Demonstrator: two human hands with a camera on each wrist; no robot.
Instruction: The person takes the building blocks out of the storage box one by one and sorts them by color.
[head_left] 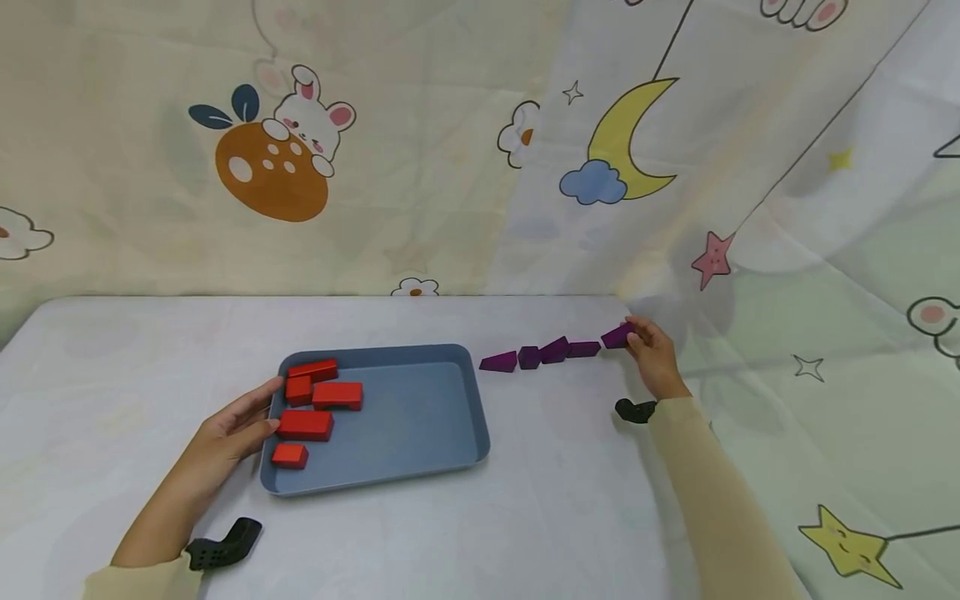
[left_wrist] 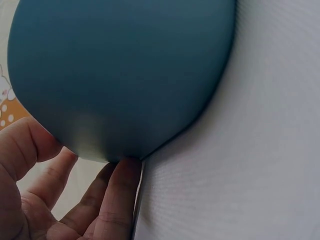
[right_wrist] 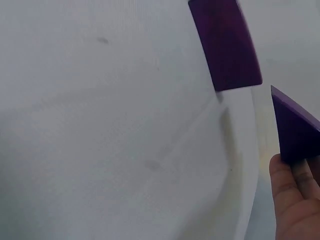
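The white tabletop spreads from the frame's left side to a blue tray at centre. The left hand, fingers apart, touches the tray's left rim. Five red blocks crowd the tray's left side; bare floor reaches its right rim. Rightward, four purple blocks form a row; the right hand pinches another purple block near the tabletop's right edge.
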